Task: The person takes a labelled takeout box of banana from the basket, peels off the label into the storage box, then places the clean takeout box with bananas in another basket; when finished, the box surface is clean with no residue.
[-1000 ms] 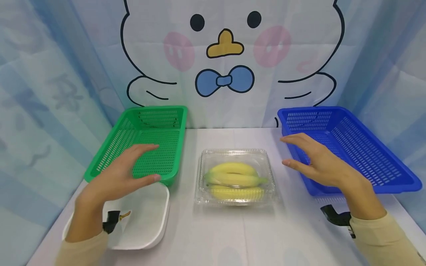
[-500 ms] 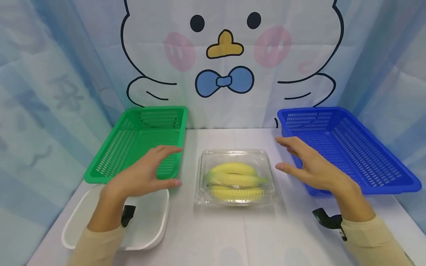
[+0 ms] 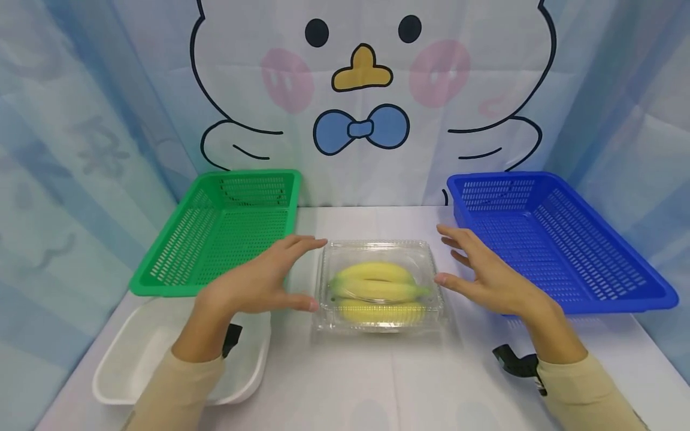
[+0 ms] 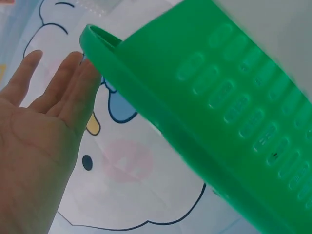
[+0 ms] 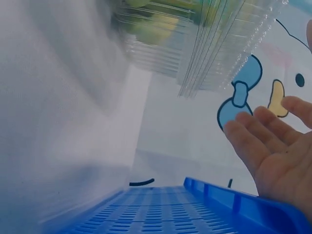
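Observation:
A clear plastic clamshell box [image 3: 380, 251] lies closed on the white table, with yellow bananas [image 3: 377, 290] visible through its lid. My left hand [image 3: 259, 280] hovers at the box's left side, its fingers extended and thumb spread apart; whether the fingertips touch the edge I cannot tell. On the other side my right hand [image 3: 487, 272] is held just off the box's right edge, fingers stretched toward it and holding nothing. In the right wrist view the ribbed side of the box [image 5: 209, 53] appears above the extended fingers [image 5: 246, 144].
A green basket [image 3: 215, 233] stands at the back left, with a white tub [image 3: 132, 350] in front of it, partly behind the left forearm. At the back right is a blue basket [image 3: 560, 251]. A printed curtain [image 3: 361, 179] hangs behind the table.
My left hand has travelled rightward from over the green basket to the box's left edge. My right hand has shifted slightly left, closer to the box. The box has stayed in place.

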The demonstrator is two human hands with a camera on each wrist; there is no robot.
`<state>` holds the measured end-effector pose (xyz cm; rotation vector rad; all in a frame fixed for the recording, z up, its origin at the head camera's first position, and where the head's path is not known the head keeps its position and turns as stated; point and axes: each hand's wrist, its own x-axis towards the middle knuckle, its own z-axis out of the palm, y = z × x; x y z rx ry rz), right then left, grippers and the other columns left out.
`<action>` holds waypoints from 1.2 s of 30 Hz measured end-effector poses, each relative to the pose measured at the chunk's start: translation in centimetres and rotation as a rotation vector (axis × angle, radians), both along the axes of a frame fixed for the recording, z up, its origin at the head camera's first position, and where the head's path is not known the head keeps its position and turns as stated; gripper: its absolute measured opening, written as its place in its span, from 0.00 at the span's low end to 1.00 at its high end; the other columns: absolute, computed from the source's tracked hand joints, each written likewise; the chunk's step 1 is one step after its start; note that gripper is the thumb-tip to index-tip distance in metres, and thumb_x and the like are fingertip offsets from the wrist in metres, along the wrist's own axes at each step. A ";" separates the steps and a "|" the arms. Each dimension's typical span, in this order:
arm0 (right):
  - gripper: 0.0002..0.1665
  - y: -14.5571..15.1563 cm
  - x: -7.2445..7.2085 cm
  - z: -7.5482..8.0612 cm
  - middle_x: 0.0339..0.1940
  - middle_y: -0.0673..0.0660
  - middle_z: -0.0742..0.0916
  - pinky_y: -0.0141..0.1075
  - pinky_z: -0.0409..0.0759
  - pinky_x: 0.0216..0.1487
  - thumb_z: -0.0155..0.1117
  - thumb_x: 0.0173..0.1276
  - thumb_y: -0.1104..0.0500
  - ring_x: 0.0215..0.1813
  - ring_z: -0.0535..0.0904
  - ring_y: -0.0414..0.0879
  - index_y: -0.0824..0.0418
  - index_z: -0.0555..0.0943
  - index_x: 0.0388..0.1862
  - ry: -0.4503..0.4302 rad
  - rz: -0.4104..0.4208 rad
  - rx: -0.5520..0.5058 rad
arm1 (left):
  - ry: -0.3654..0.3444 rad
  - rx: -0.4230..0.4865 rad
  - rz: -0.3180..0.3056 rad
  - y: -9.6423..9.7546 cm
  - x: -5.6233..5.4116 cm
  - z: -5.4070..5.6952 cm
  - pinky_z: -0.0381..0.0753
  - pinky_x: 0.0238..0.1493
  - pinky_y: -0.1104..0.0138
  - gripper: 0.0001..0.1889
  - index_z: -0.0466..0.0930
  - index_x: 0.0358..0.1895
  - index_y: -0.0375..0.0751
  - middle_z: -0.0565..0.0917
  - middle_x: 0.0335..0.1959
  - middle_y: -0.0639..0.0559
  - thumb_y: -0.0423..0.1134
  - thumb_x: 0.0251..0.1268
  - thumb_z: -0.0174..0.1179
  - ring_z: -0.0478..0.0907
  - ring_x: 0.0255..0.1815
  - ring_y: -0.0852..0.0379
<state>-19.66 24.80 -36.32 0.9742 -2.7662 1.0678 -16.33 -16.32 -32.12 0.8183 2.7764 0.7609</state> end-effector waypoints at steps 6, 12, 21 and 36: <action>0.51 -0.4 0.4 0.0 0.81 0.61 0.61 0.52 0.65 0.73 0.69 0.74 0.53 0.80 0.61 0.63 0.54 0.49 0.85 -0.017 0.011 0.011 | -0.056 -0.036 0.007 0.9 -0.1 -0.6 0.71 0.69 0.40 0.57 0.52 0.83 0.59 0.51 0.83 0.47 0.59 0.52 0.78 0.52 0.82 0.42; 0.54 -1.3 0.8 -0.9 0.83 0.62 0.58 0.54 0.64 0.73 0.69 0.74 0.50 0.81 0.56 0.64 0.58 0.46 0.85 -0.056 0.050 0.024 | -0.117 -0.077 0.016 1.1 0.4 -1.1 0.70 0.69 0.38 0.60 0.47 0.84 0.64 0.43 0.85 0.47 0.61 0.50 0.78 0.46 0.84 0.39; 0.60 -1.8 0.5 -2.2 0.86 0.64 0.45 0.63 0.62 0.73 0.69 0.73 0.50 0.83 0.46 0.67 0.55 0.38 0.86 -0.107 0.119 0.033 | -0.106 -0.129 -0.034 1.6 0.2 -1.4 0.69 0.71 0.40 0.61 0.46 0.84 0.60 0.42 0.85 0.42 0.60 0.51 0.78 0.45 0.84 0.38; 0.76 -1.5 0.9 -3.7 0.86 0.60 0.35 0.79 0.58 0.65 0.81 0.55 0.39 0.82 0.37 0.74 0.54 0.38 0.86 -0.089 0.117 0.078 | -0.153 -0.176 -0.027 3.3 -0.6 -2.9 0.67 0.72 0.40 0.63 0.44 0.85 0.62 0.32 0.85 0.41 0.59 0.50 0.79 0.45 0.84 0.36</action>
